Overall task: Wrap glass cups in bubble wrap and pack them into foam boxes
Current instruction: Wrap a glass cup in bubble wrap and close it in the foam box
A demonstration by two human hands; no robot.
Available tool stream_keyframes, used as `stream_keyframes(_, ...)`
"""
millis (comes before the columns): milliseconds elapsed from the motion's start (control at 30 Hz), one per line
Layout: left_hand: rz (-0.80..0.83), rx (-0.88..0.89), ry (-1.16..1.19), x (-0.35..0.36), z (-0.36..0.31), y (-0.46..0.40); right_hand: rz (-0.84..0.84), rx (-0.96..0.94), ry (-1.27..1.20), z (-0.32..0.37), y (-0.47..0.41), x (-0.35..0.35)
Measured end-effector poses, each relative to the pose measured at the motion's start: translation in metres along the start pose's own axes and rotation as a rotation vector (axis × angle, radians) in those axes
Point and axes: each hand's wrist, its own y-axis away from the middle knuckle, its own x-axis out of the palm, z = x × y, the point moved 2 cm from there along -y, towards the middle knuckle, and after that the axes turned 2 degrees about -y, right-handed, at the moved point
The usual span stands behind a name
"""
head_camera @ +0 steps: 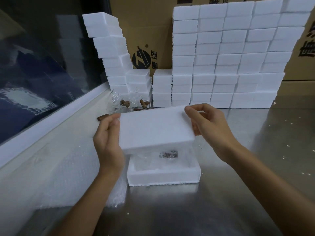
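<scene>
Two bare forearms reach in from the lower edge, no sleeves showing up to the frame's border. The left hand (108, 142) and right hand (209, 126) wear no gloves, rings, watches or bands; fingernails are short and unpainted.

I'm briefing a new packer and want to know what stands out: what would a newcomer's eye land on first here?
First, the wall of stacked white foam boxes at the back of the steel table. Next, at the centre, the left hand and right hand holding a foam lid over an open foam box with a bubble-wrapped cup inside. Bubble wrap lies at the left.
</scene>
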Motion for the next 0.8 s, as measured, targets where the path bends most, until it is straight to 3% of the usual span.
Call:
stream_keyframes(300,0.116,0.139,0.06,-0.001,-0.012,-0.003,-0.026,0.04,0.047,0.002,0.002,-0.003)
stream_keyframes(433,0.152,0.071,0.078,-0.002,-0.003,0.0,0.077,0.101,0.179,-0.008,0.001,-0.003)
stream_keyframes(800,0.368,0.185,-0.198,-0.001,0.012,0.004,0.143,0.145,0.292,-0.036,0.0,-0.005)
